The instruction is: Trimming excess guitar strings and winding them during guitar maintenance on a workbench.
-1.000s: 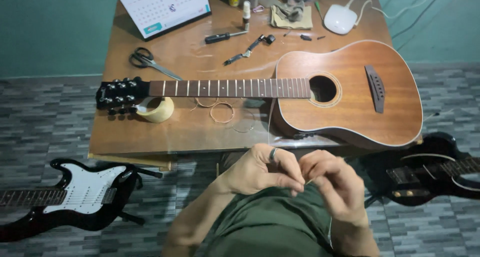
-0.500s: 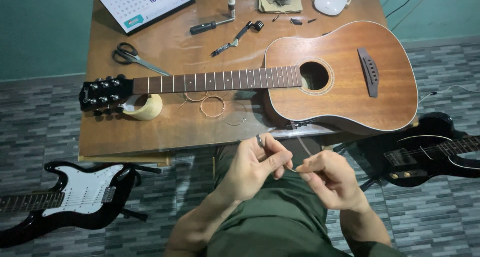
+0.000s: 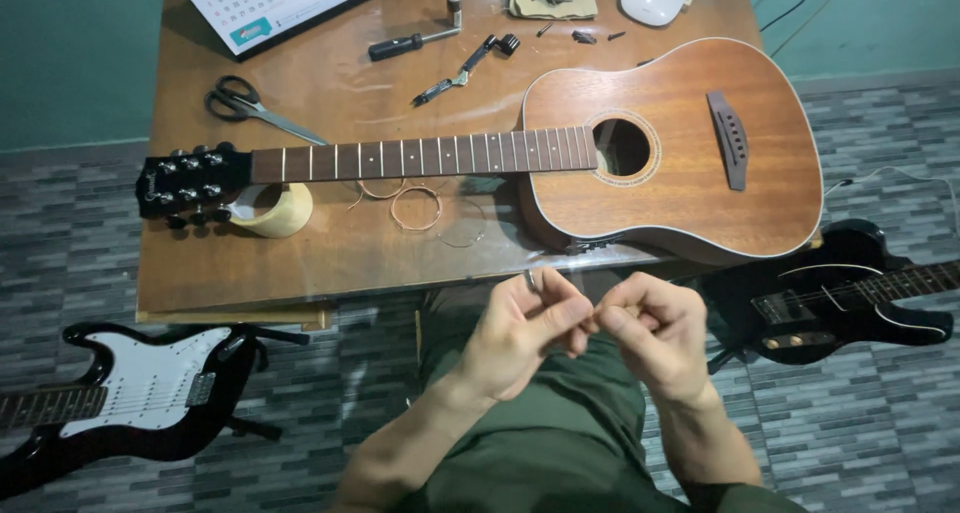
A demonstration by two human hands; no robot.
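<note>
Left hand and right hand meet over the lap, fingers pinched on something too thin to identify; acoustic guitar lies flat on tabletop, just beyond; coiled strings beside its neck

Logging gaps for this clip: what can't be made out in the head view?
- What the left hand and right hand pinch: too thin, fingers cover it.
- Black-and-white electric guitar: neck cut by left edge.
- Calendar: top cut off.

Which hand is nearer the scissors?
Left. The left hand is below and right of the scissors; the right hand is farther right still.
</note>
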